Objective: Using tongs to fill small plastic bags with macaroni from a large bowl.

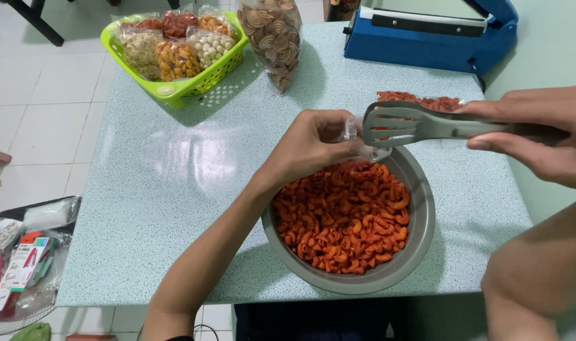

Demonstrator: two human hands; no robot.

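the small clear plastic bag [363,140] hangs over the far rim of the round steel bowl [420,233] of orange-red curled snacks [345,218], pinched at its mouth by the left hand [313,142], while the right hand [540,136] grips grey metal tongs [414,123] whose tips sit at that opening. to do this well, i'd judge the bag mouth should stay wide and low over the bowl on the speckled green counter [174,177], so strays drop back in.

A single head-worn camera looks steeply down, close over the counter [174,189], facing its far edge.
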